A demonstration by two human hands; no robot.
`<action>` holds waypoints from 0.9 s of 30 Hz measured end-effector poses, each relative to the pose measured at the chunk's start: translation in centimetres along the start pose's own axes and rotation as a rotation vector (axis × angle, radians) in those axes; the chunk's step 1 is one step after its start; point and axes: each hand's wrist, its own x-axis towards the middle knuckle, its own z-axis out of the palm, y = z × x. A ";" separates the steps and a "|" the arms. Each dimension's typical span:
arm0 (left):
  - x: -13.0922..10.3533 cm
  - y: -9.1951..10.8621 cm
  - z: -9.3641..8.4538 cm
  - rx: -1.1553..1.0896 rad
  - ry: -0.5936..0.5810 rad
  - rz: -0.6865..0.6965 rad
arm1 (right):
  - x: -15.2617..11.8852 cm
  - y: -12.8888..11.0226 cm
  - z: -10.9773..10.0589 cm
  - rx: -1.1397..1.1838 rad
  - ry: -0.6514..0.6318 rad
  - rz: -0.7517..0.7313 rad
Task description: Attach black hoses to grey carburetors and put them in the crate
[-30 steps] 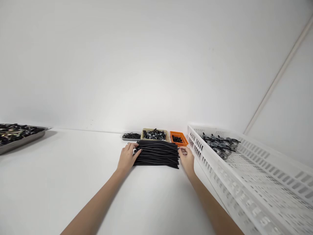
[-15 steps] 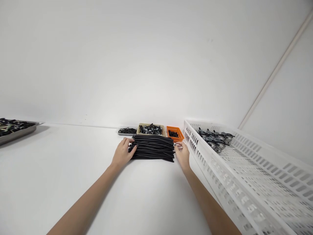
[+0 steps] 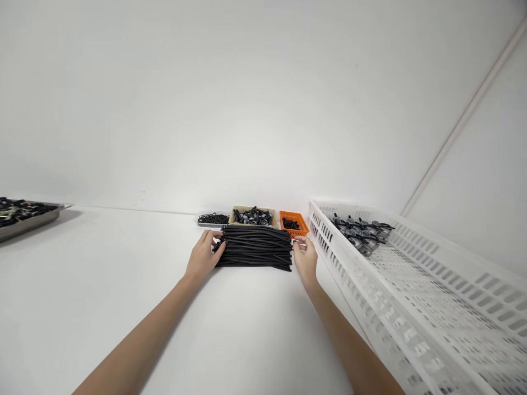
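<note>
Nearest, across the white table [image 3: 230,334], the left hand [image 3: 200,255] bends round the left ends of a flat bundle of black tubes [image 3: 255,249], thumb and fingers parted; whether they grip any tubes, I cannot tell. At the opposite ends the right hand [image 3: 306,260] has its fingers curled and thumb close to them, and contact there is unclear too. The bundle lies crosswise between both hands, its right ends uneven, and nothing visible binds it, so uneven pressure could splay the tubes or roll the nearest one loose. Beside the right forearm runs a white crate [image 3: 349,258]; a sideways swing could knock the wrist on its wall. Just behind the bundle sit an orange basket [image 3: 306,230], a beige tray [image 3: 275,218] and a shallow pale tray [image 3: 196,220] of thin black loops; pushing the tubes too far back could nudge these and mix loose parts
</note>
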 end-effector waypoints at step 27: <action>0.0 0.4 -0.6 0.037 0.127 -0.286 | -0.3 0.3 0.5 0.009 -0.054 -0.027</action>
